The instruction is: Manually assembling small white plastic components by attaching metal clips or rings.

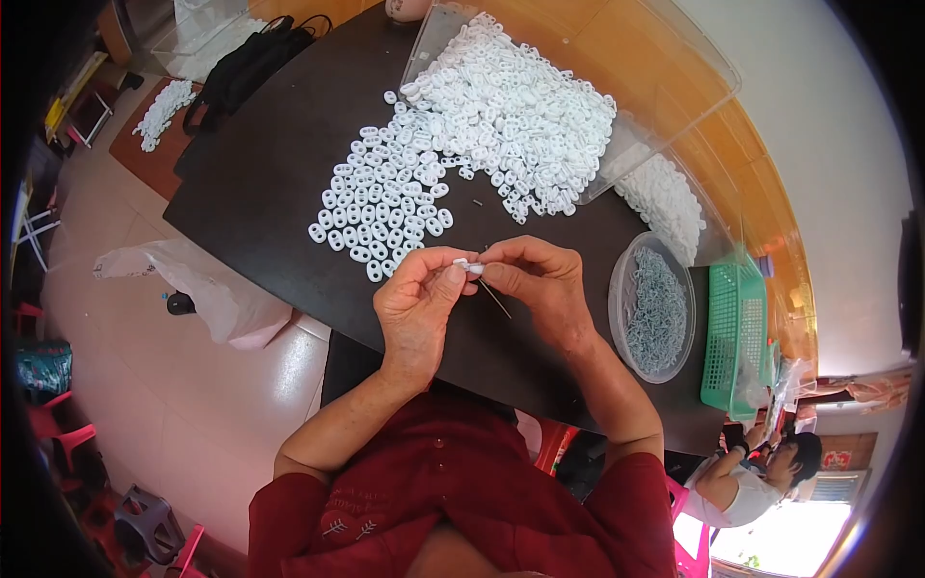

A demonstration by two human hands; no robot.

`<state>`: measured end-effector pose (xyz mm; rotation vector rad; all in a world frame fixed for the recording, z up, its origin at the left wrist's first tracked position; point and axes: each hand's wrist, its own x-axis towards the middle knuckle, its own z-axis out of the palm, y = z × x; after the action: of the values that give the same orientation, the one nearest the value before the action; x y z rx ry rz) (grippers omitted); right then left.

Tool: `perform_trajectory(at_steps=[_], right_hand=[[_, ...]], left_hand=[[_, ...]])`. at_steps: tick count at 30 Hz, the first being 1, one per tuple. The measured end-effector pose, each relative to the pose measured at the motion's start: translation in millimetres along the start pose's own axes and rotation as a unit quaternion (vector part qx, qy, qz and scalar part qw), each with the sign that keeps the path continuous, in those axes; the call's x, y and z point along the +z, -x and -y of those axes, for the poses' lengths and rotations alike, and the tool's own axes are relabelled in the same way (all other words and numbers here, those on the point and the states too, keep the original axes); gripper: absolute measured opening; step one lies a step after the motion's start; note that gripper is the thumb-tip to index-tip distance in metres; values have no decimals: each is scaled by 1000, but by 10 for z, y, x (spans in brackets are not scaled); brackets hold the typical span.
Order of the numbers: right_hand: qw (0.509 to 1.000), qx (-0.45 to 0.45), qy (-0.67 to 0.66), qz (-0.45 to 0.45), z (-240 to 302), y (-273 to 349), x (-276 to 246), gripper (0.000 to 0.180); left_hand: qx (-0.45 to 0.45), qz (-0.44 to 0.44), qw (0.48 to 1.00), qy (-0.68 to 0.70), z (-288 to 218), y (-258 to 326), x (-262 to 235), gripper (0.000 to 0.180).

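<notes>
Both hands meet over the dark table's front part. With thumb and forefinger, my left hand (pixel 412 313) pinches a small white plastic piece (pixel 462 263). My right hand (pixel 551 294) is closed at its right end, fingertips touching the white plastic. Out from under the right fingers slants a thin metal rod (pixel 497 301); how it is held is hidden. Just beyond the left hand, flat white oval pieces with two holes (pixel 371 212) lie spread in a close group. Behind them, a big heap of similar white pieces (pixel 525 111) spills from a tipped clear plastic box (pixel 674 58).
Right of my hands stands a round clear tub (pixel 617 303) of small metal parts, beside a green basket (pixel 718 332). More white pieces (pixel 665 202) are piled behind the tub. A small metal pin (pixel 478 202) lies on the table (pixel 260 183). Another person (pixel 742 482) sits at the right.
</notes>
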<state>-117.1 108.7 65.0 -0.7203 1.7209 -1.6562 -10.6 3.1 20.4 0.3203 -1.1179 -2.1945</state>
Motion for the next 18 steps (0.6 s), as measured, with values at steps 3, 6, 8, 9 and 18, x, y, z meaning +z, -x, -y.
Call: perform_trajectory(at_steps=[3, 6, 8, 9, 18], right_hand=[[999, -2, -40, 5, 6, 9, 63, 16], [999, -19, -29, -14, -88, 19, 50, 16], [965, -132, 219, -57, -127, 28, 42, 16], [965, -132, 218, -56, -114, 32, 61, 16], [937, -159, 299, -82, -35, 62, 111, 12]], left_hand=[[-19, 1, 1000, 14, 8, -10, -12, 13], [-65, -17, 997, 25, -11, -32, 7, 13], [-86, -35, 994, 58, -3, -47, 9, 13], [-86, -36, 994, 57, -4, -50, 2, 13], [-76, -38, 995, 42, 26, -30, -37, 12]])
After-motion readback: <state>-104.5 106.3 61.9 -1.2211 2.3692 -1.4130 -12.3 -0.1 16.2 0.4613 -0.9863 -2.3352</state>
